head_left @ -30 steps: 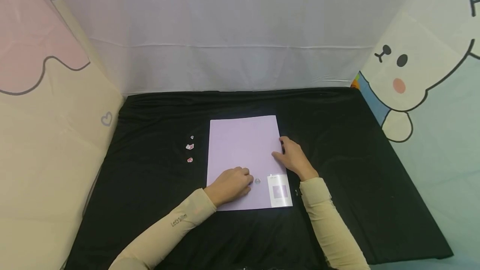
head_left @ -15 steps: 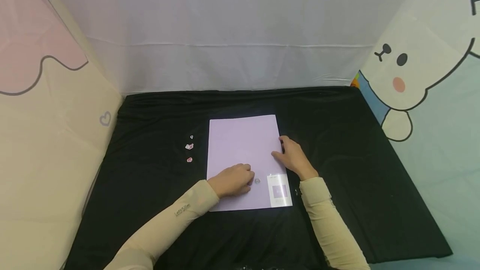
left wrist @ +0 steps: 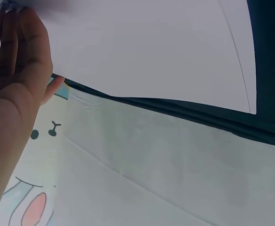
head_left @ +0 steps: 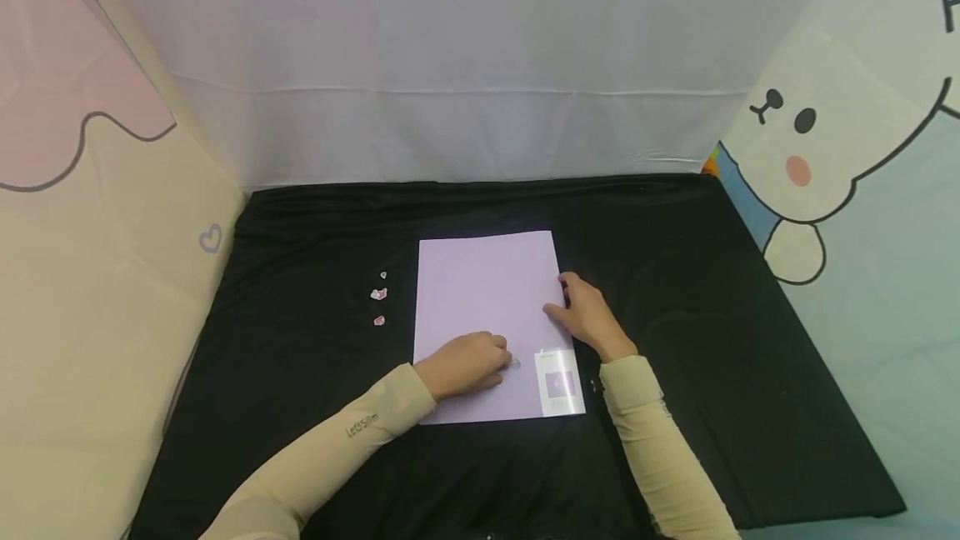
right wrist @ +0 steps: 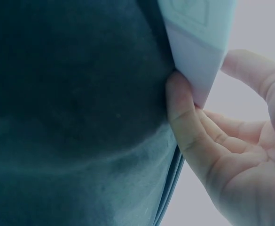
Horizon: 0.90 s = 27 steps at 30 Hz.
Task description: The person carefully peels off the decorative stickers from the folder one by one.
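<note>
A light purple folder (head_left: 480, 290) lies flat on the black cloth, with a white label (head_left: 557, 390) at its lower right corner. My left hand (head_left: 461, 365) is over the folder's lower middle. Its fingertips touch a small shiny round piece (head_left: 516, 363) on the cover; whether they pinch it cannot be told. In the left wrist view the fingers lie close together beside this piece (left wrist: 8, 4). My right hand (head_left: 592, 315) grips the folder's right edge, thumb on the cover and fingers against the side, as the right wrist view shows at the folder's white corner (right wrist: 193, 66).
To the left of the folder, small pink-and-white pieces, perhaps stickers, lie in a column; the middle piece (head_left: 378, 294) is the widest. Another tiny piece (head_left: 595, 386) is by the right sleeve. A white curtain (head_left: 480, 65) hangs behind the black cloth (head_left: 712, 340).
My left hand has shifted slightly to the right, and its fingertips now reach the small round piece. The right hand and the folder have stayed in place.
</note>
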Each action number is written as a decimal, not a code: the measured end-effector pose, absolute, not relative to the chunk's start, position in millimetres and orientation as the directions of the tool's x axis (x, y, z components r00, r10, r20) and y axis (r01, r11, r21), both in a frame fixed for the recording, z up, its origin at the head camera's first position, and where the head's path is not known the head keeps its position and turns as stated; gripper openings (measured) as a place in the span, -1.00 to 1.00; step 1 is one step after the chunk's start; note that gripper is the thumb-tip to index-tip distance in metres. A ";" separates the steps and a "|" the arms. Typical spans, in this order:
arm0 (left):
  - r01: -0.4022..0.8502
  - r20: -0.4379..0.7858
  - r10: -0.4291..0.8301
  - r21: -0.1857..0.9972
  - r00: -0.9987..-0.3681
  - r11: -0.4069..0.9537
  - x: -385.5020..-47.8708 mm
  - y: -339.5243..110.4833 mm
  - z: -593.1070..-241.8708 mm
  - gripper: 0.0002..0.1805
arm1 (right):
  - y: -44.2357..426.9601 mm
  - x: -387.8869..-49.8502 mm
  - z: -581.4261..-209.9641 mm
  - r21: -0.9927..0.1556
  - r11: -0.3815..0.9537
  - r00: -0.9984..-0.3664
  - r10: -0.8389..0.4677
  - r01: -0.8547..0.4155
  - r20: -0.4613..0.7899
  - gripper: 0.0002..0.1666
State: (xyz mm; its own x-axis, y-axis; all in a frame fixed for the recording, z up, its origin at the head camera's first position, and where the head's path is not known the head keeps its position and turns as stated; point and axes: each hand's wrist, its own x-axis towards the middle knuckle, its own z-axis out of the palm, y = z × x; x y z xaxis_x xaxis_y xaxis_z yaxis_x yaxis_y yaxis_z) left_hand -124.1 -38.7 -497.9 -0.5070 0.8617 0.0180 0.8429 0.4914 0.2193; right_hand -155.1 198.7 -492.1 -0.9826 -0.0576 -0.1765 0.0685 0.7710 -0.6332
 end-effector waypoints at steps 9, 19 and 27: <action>0.837 -0.004 0.865 0.247 -0.502 0.488 -122.4 -37.0 -491.4 -0.89 | 198.8 -155.3 -492.1 -0.624 0.778 -0.983 -0.055 0.068 -0.177 -0.25; 0.867 0.018 0.890 0.234 -0.456 0.440 -125.9 -38.9 -495.9 -0.81 | 200.2 -154.4 -493.7 -0.624 0.779 -0.982 -0.063 0.062 -0.176 -0.26; 0.876 0.013 0.900 0.237 -0.435 0.420 -129.3 -38.1 -496.1 -0.85 | 200.4 -155.1 -493.6 -0.628 0.777 -0.984 -0.062 0.056 -0.165 -0.25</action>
